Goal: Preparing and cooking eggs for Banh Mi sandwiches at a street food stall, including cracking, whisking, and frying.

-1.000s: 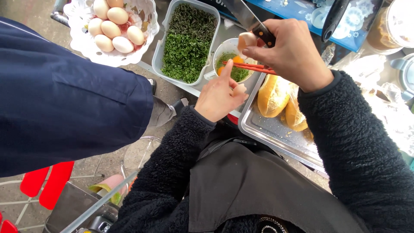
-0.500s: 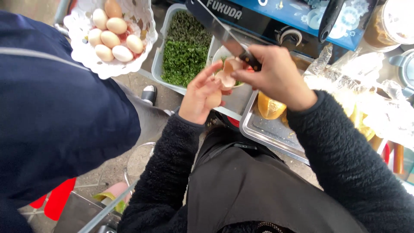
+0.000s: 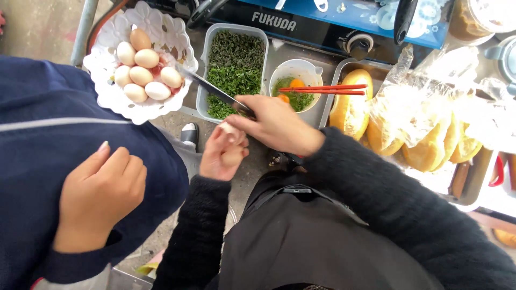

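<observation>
Egg [image 3: 232,156] in L hand [image 3: 221,158] fingers; knife [image 3: 212,90] above.

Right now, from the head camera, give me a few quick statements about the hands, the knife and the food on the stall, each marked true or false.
1. The right hand grips a long steel-bladed knife. True.
2. The left hand holds a loaf of bread. False: it cups a pale egg.
3. The red chopsticks lie across the small white cup of beaten egg and herbs. True.
4. The white scalloped plastic basket holds chopped herbs. False: it holds whole eggs; the herbs fill the clear rectangular tub.
5. The golden bread rolls sit in the metal tray. True.
6. A bystander's hand grips the knife. False: it rests closed on a navy sleeve.
</observation>
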